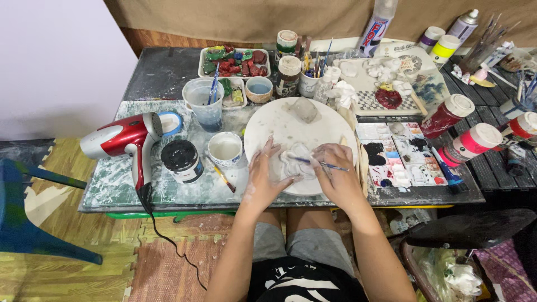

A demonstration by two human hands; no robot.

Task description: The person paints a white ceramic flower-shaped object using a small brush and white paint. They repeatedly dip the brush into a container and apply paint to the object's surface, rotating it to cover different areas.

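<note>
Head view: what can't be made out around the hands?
- White clay piece: outline partly covered by left hand and right hand.
- Thin brush tip: too small to tell its paint.
- Paint bottles: cut off by the right edge.
- Spray can: top cropped.

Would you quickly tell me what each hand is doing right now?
Left hand: open, fingers spread, steadying the pale clay piece.
Right hand: closed on a thin blue tool.

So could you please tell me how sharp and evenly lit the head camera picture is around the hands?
Head view: even, soft light, no hard shadows; the left hand, right hand and thin brush are reasonably sharp; the white clay piece is pale against the white round board, so its detail washes out; table edges bow slightly.
</note>
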